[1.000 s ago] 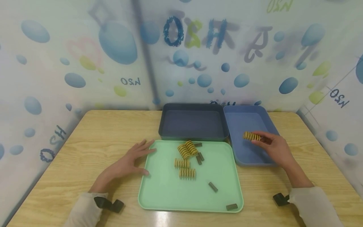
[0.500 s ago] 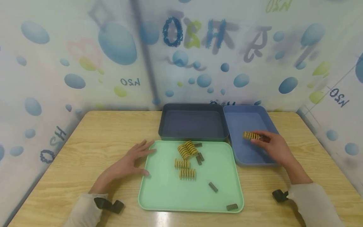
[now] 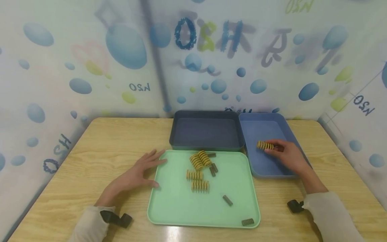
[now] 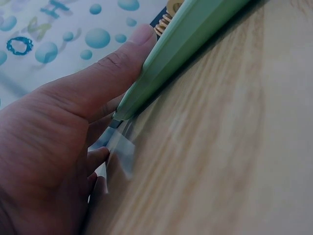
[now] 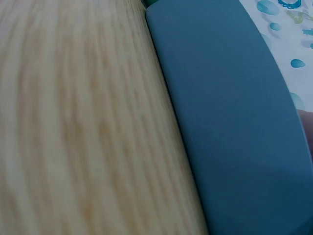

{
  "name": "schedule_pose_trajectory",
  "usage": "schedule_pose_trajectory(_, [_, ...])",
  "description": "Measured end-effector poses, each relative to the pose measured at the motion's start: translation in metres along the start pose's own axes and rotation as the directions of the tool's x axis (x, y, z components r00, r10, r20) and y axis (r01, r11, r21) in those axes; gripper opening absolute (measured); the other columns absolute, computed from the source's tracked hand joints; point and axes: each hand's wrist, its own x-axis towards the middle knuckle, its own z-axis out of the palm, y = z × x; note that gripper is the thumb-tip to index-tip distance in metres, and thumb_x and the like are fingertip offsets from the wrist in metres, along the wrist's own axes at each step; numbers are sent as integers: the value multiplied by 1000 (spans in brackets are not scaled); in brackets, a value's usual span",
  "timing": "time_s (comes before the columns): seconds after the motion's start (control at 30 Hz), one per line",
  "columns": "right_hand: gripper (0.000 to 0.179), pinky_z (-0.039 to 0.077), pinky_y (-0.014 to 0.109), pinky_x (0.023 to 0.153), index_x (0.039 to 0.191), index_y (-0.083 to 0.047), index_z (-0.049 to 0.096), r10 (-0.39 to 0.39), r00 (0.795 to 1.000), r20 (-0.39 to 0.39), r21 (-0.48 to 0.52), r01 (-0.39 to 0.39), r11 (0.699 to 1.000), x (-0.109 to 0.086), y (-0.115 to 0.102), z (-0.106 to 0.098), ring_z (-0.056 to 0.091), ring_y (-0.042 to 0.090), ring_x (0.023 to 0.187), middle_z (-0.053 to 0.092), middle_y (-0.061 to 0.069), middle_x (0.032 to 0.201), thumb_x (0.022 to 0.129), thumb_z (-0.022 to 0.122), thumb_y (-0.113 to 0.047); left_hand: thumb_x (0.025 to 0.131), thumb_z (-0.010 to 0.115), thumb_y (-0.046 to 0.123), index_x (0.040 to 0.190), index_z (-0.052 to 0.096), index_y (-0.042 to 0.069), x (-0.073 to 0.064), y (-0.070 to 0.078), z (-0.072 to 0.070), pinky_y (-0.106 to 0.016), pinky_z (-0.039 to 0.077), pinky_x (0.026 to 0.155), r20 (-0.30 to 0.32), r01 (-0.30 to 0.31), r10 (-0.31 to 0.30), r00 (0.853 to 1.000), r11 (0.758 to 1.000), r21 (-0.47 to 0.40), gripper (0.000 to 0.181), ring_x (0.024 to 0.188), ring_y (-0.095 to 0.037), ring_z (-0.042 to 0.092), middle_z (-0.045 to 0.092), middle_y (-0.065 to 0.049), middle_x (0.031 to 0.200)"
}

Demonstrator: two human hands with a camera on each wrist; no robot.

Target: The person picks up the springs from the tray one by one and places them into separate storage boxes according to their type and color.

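Yellow coil spring [image 3: 264, 145], pinched by right hand [image 3: 289, 156] over right-side blue rectangular tray [image 3: 262, 164], contact unclear; likely placing, needs release. Left hand [image 3: 139, 171]: spread.

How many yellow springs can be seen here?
5 yellow springs: one in the right hand, over the blue tray; on the green tray, two slanted side by side and two level, nearer the person. The hand could hide another.

From head: looks forward, down over table [image 3: 127, 134]. From wrists, close up: faces green tray [image 4: 183, 51] (left), blue tray [image 5: 220, 98] (right), shared with head.
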Motion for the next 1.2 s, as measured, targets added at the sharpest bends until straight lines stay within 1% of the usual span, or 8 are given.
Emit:
schedule_pose_trajectory(0.37, [50,46,38,78,125,0,60,18,1000,19,13,-18,1000,-1,1,2,61,29,95,64,20,113,91,66,-37,74,79,43,142,46,10,-1,0,1,-65,-1,108,4,12,-12,1000,1000,-10,83,142,-42,3,20,-11,157])
schedule_pose_trajectory(0.53, [52,47,38,78,125,-1,60,23,1000,16,16,-23,1000,0,3,3,62,29,95,65,20,113,90,66,-39,74,79,42,142,46,10,-1,-1,1,-64,-1,108,-2,-1,1,1000,1000,-1,82,142,-42,4,20,-12,157])
schedule_pose_trajectory(0.73, [54,47,41,80,126,0,59,34,999,25,28,-35,999,0,3,2,62,33,100,63,22,116,90,66,-40,74,79,42,142,47,10,0,-1,0,-64,-1,108,-5,-9,9,1000,1000,-2,82,142,-43,5,21,-12,157])
schedule_pose_trajectory(0.97, [55,47,40,81,127,0,59,45,998,37,50,-47,998,0,3,2,62,33,102,61,22,119,89,66,-40,74,79,41,141,47,9,1,1,0,-65,0,108,-6,-7,7,1000,1000,4,81,141,-46,6,22,-15,156])
schedule_pose_trajectory(1.2, [59,47,39,83,130,-2,57,64,997,53,71,-68,995,0,5,1,60,34,105,59,21,124,89,65,-44,74,78,42,142,47,9,1,3,-1,-64,0,109,-1,7,-7,1000,1000,8,82,141,-45,5,21,-14,156])
